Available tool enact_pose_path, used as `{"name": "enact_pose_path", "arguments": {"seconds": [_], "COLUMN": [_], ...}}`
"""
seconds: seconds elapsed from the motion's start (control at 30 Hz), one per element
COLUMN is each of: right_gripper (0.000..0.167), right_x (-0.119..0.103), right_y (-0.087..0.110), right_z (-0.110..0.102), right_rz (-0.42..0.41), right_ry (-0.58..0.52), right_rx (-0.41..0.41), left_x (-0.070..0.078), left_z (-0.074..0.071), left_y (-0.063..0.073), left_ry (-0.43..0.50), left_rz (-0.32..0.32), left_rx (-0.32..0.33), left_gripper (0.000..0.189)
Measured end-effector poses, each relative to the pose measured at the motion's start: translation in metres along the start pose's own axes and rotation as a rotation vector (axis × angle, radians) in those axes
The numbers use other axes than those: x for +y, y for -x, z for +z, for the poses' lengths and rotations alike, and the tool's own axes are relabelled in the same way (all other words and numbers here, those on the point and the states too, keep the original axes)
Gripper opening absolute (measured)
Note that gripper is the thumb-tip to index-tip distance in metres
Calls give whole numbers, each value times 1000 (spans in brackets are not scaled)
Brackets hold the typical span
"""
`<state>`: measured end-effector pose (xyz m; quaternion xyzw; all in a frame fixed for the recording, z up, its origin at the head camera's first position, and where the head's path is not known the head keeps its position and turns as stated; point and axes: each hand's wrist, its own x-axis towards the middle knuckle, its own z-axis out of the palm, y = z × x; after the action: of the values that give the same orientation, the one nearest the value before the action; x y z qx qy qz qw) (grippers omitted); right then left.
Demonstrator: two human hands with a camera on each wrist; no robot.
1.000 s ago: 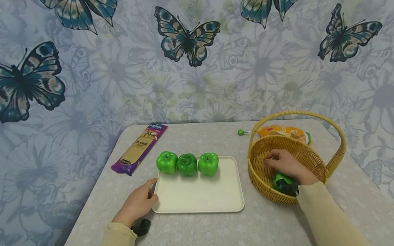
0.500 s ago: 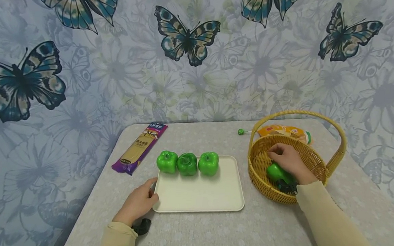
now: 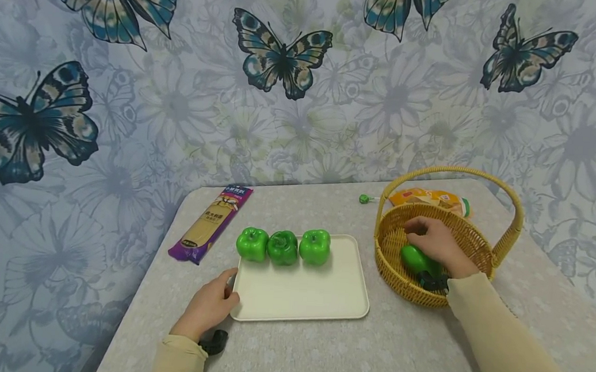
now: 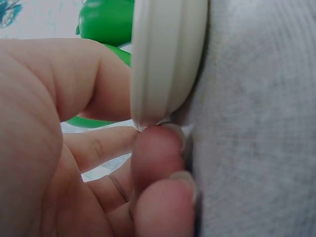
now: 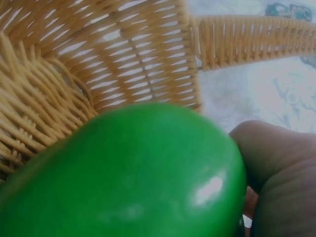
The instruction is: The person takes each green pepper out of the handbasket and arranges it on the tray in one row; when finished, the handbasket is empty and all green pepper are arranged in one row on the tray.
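In the head view my right hand (image 3: 435,240) is inside the wicker basket (image 3: 383,258), gripping a glossy green bell pepper (image 3: 418,260). The right wrist view shows that pepper filling the foreground, the thumb (image 5: 271,148) against its side. My left hand (image 3: 209,306) pinches the left edge of a cream rectangular tray (image 3: 305,299). Up close, the thumb lies at the tray's rim (image 4: 165,64) and curled fingertips (image 4: 158,153) press under its edge. Three green bell peppers (image 3: 283,248) stand in a row along the tray's back edge.
A purple-and-yellow packet of noodles (image 3: 209,224) lies left of the tray. Behind the basket are an orange packet (image 3: 429,199) and a small green-headed item (image 3: 364,199). The basket's tall handle (image 3: 455,170) arches over it. A butterfly-patterned wall (image 3: 281,133) closes off the back.
Inside the basket, my right hand has shifted slightly up and the pepper in it has come further into view, toward the left. My left hand and the tray have stayed put.
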<state>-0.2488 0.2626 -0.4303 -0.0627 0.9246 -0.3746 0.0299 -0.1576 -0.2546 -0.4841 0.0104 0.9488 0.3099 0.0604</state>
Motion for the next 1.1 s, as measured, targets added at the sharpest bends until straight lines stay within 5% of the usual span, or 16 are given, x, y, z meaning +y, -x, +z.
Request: {"name": "enact_pose_path", "arguments": {"seconds": [0.33,0.67,1.1], "right_gripper": [36,36,33], "right_x": [-1,-2,2], "right_y": [-1,2,1], "right_z": [1,0,1], "right_rz": [7,-37,-53], "right_ry": [-26,-98,-116], "right_rx": [19,231,321], "left_x": [2,1,3], "left_z": [-1,0,-1], "left_y": [0,1,1], "left_ry": [4,-1,-2], "left_rz": [5,-6,-6], "left_rx": [1,-1,-2], "left_gripper": [62,62,62]}}
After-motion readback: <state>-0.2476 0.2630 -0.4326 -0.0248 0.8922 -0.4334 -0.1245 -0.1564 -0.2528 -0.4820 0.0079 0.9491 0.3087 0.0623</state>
